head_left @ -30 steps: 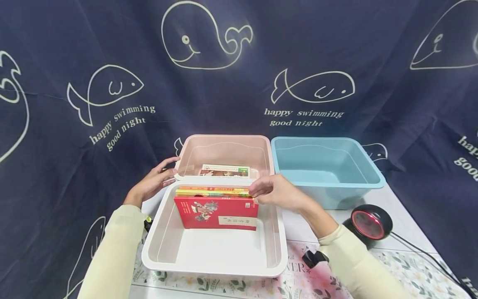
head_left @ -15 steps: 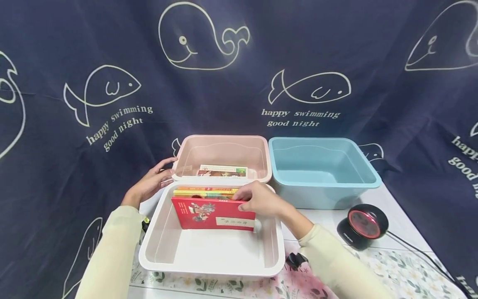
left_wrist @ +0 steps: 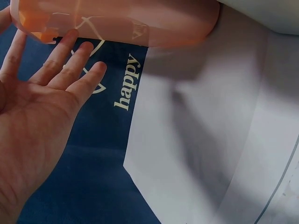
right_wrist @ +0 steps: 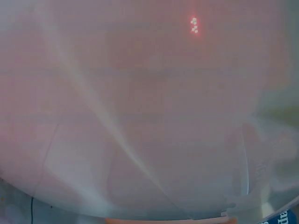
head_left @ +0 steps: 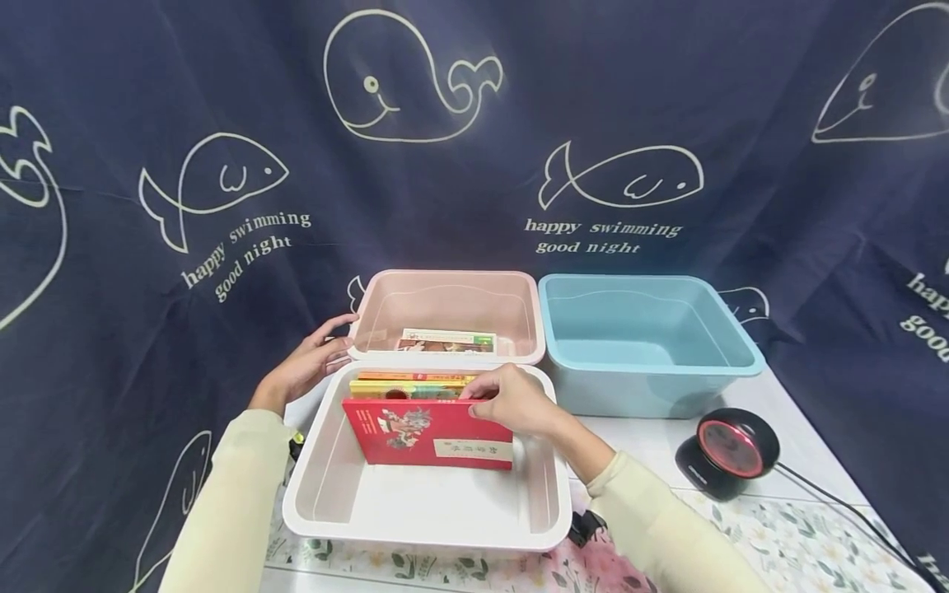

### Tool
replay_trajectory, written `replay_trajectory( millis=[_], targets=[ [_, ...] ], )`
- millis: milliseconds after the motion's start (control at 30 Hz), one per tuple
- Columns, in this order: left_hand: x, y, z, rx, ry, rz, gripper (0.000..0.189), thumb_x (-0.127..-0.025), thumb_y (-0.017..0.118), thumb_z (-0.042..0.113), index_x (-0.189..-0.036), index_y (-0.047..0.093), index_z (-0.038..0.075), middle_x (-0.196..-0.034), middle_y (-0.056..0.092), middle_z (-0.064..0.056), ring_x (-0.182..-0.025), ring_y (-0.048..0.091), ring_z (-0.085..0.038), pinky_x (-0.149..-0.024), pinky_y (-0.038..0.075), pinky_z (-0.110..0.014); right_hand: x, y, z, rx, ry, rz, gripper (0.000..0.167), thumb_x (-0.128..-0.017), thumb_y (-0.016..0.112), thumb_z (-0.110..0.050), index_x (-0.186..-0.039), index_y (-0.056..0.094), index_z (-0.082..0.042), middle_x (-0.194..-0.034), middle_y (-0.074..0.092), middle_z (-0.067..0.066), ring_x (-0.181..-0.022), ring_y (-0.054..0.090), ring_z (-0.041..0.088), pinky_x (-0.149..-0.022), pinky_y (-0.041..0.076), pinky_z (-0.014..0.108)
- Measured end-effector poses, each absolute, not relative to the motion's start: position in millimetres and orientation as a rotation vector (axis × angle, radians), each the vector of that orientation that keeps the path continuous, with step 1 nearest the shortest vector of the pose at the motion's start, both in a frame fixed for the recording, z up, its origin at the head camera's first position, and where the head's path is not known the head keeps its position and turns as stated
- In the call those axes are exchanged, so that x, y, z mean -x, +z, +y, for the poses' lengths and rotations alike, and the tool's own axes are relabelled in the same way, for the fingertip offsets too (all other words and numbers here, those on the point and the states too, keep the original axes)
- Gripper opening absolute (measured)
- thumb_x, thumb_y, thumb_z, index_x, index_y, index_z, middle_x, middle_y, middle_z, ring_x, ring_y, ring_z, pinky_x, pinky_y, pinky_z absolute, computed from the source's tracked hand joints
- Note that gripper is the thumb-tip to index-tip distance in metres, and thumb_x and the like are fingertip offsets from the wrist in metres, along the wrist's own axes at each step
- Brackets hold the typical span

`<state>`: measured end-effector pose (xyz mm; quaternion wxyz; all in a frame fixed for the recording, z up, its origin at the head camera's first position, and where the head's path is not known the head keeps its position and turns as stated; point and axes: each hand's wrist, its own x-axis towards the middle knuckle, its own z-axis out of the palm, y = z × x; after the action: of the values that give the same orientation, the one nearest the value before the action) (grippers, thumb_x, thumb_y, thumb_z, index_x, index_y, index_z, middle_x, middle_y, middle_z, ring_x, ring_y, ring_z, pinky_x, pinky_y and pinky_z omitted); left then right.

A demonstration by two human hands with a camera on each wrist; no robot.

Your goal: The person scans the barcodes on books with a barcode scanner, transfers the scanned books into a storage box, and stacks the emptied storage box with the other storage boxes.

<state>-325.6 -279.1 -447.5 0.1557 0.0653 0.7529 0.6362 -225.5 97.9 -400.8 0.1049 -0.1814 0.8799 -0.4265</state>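
Observation:
In the head view a red book (head_left: 430,436) with a drawn figure and a pale title label stands on its long edge in the white bin (head_left: 426,539), its top leaning toward me. My right hand (head_left: 515,401) pinches this book's top edge, thumb on the front cover and fingers behind. Yellow and orange books (head_left: 415,387) stand just behind it, partly hidden by the hand. My left hand (head_left: 307,371) lies at the left side of the pink bin (head_left: 452,280). Its fingers, spread and nearly straight in the left wrist view, reach the pink wall (left_wrist: 117,23).
Inside the pink bin lies a picture book (head_left: 448,341). A blue bin (head_left: 630,387) stands to its right. Nearer on the right sits a round black device (head_left: 730,449) with a red-lit face and a cable. A pale surface mostly fills the right wrist view.
My right hand has moved left along the red book's top edge. The book has tipped toward me, opening a gap to the yellow books. My left hand stays by the pink bin.

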Motion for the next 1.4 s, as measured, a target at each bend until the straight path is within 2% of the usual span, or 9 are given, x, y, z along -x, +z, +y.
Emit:
replay_trajectory(
  millis=[333, 700, 800, 900, 1000, 1133, 1200, 1300, 1400],
  targets=[
    [324, -444, -278, -0.175, 1.81, 2.172, 0.059, -0.107, 0.053, 0.017, -0.16, 0.029, 0.026, -0.161, 0.034, -0.025, -0.145, 0.043, -0.036, -0.126, 0.027, -0.056, 219, -395, 106, 0.522, -1.407, 2.493, 0.018, -0.089, 0.076, -0.01, -0.104, 0.081, -0.016, -0.101, 0.079, 0.003, -0.088, 0.068, 0.016, -0.08, 0.06, 0.031],
    [324, -446, -278, -0.176, 1.789, 2.188, 0.061, -0.107, 0.055, 0.021, -0.161, 0.027, 0.026, -0.16, 0.037, -0.026, -0.13, 0.056, -0.019, -0.125, 0.03, -0.056, 211, -378, 113, 0.548, -1.499, 2.468, 0.019, -0.091, 0.075, -0.01, -0.108, 0.081, -0.014, -0.102, 0.078, 0.007, -0.09, 0.07, 0.019, -0.079, 0.06, 0.031],
    [324, -446, -279, -0.185, 1.771, 2.204, 0.061, -0.107, 0.055, 0.024, -0.161, 0.027, 0.026, -0.16, 0.038, -0.026, -0.129, 0.057, -0.019, -0.121, 0.04, -0.05, 209, -368, 115, 0.558, -1.511, 2.479, 0.018, -0.09, 0.076, -0.01, -0.107, 0.081, -0.014, -0.101, 0.078, 0.008, -0.091, 0.069, 0.019, -0.078, 0.06, 0.031],
    [324, -446, -279, -0.195, 1.757, 2.219, 0.06, -0.107, 0.056, 0.028, -0.161, 0.028, 0.027, -0.156, 0.042, -0.025, -0.12, 0.061, -0.016, -0.108, 0.054, -0.037, 207, -353, 119, 0.557, -1.55, 2.46, 0.02, -0.09, 0.076, -0.01, -0.109, 0.08, -0.013, -0.104, 0.077, 0.009, -0.092, 0.07, 0.02, -0.078, 0.061, 0.032],
    [325, -446, -279, -0.2, 1.776, 2.209, 0.058, -0.107, 0.056, 0.03, -0.159, 0.031, 0.029, -0.146, 0.051, -0.016, -0.111, 0.066, -0.01, -0.094, 0.057, -0.025, 207, -336, 126, 0.525, -1.622, 2.418, 0.023, -0.09, 0.077, -0.009, -0.113, 0.08, -0.011, -0.106, 0.077, 0.012, -0.091, 0.07, 0.022, -0.077, 0.061, 0.032],
    [327, -447, -279, -0.212, 1.844, 2.151, 0.055, -0.108, 0.056, 0.027, -0.158, 0.033, 0.027, -0.127, 0.063, 0.008, -0.108, 0.068, -0.002, -0.094, 0.057, -0.021, 207, -316, 138, 0.481, -1.73, 2.359, 0.027, -0.09, 0.077, -0.008, -0.117, 0.078, -0.007, -0.106, 0.078, 0.015, -0.087, 0.072, 0.025, -0.077, 0.062, 0.033],
    [327, -447, -280, -0.219, 1.868, 2.124, 0.055, -0.108, 0.054, 0.023, -0.158, 0.03, 0.024, -0.119, 0.066, 0.014, -0.108, 0.068, 0.001, -0.096, 0.056, -0.021, 206, -305, 144, 0.467, -1.777, 2.342, 0.028, -0.091, 0.077, -0.008, -0.118, 0.077, -0.006, -0.105, 0.078, 0.013, -0.088, 0.073, 0.026, -0.078, 0.063, 0.034],
    [328, -448, -281, -0.204, 1.883, 2.109, 0.056, -0.108, 0.053, 0.018, -0.158, 0.029, 0.023, -0.115, 0.067, 0.014, -0.108, 0.068, 0.0, -0.098, 0.055, -0.021, 205, -289, 154, 0.46, -1.844, 2.333, 0.029, -0.091, 0.077, -0.008, -0.119, 0.076, -0.004, -0.101, 0.078, 0.008, -0.086, 0.073, 0.026, -0.075, 0.064, 0.034],
    [326, -448, -281, -0.202, 1.843, 2.137, 0.058, -0.108, 0.054, 0.02, -0.159, 0.028, 0.025, -0.132, 0.059, 0.004, -0.114, 0.063, -0.002, -0.104, 0.052, -0.023, 202, -274, 166, 0.469, -1.863, 2.388, 0.031, -0.091, 0.077, -0.009, -0.121, 0.074, -0.003, -0.098, 0.078, 0.003, -0.083, 0.071, 0.025, -0.073, 0.063, 0.033]
  ],
)
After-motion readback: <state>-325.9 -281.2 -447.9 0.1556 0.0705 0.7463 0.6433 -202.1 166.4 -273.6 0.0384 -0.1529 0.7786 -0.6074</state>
